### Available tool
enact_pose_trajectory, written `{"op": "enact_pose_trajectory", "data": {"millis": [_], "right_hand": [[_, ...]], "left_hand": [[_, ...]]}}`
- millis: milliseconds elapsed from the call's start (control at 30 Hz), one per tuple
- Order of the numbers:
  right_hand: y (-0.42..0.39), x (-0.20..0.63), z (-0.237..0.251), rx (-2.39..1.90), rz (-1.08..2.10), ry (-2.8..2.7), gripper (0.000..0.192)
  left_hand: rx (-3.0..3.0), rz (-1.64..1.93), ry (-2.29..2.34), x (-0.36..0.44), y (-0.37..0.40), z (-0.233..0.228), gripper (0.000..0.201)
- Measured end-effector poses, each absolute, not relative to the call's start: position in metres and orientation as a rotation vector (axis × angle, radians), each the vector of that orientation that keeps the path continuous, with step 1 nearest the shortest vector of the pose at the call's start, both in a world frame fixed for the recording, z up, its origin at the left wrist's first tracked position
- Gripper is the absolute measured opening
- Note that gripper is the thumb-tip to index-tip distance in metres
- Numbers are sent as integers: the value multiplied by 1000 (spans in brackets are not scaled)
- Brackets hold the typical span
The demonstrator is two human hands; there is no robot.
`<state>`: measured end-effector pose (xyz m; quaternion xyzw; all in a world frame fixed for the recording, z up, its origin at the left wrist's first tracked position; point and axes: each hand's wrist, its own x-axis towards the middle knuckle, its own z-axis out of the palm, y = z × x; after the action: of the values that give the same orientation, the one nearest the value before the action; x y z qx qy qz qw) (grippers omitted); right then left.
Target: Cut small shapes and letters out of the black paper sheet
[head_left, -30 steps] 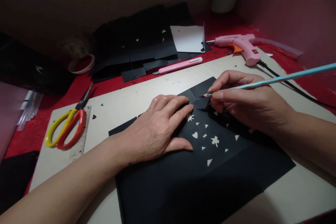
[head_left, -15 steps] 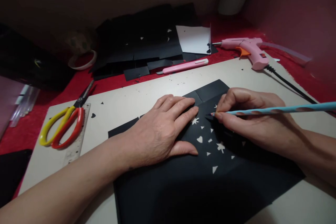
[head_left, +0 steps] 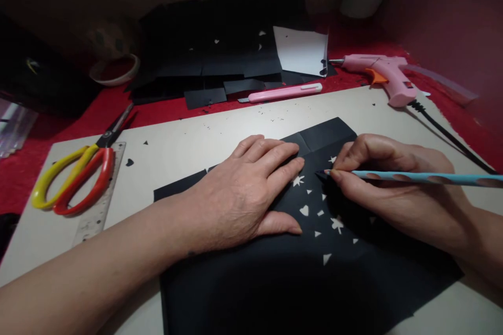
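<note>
The black sheet (head_left: 275,272) lay on the beige board (head_left: 196,141), and everything else is placed from that sheet. The left hand (head_left: 239,193) rested flat on its upper middle, fingers spread and pressing the paper down, gripping nothing. The right hand (head_left: 393,188) sat on the sheet's right part, its thumb and fingers pinched around a light blue pencil (head_left: 412,177) whose tip touched the paper just right of the left fingertips. Between and below the two hands, a scatter of small cut-out shapes (head_left: 314,220) already showed pale through the sheet: a star, a heart, a flower-like form and several triangles. By my judgement the cutting of that cluster was done, while the pencil point stood on uncut black near the cluster's top; the wide lower part of the sheet carried no holes. Left of the sheet lay scissors (head_left: 74,178) on a ruler (head_left: 98,209); beyond it, a pink knife (head_left: 285,92) and a pink glue gun (head_left: 381,70).
</note>
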<state>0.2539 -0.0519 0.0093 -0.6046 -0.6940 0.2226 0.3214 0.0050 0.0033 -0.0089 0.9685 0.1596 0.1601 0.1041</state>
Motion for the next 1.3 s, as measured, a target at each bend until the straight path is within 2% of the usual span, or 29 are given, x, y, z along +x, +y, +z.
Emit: {"op": "enact_pose_trajectory", "data": {"millis": [600,1300], "right_hand": [[-52,254,11,-1603,509,-1865,18],[-50,253,15,-1626,620,-1826,21]], "left_hand": [[2863,505,474,7,2,-12,84],[2834,485,483,6,4,-10,80]]}}
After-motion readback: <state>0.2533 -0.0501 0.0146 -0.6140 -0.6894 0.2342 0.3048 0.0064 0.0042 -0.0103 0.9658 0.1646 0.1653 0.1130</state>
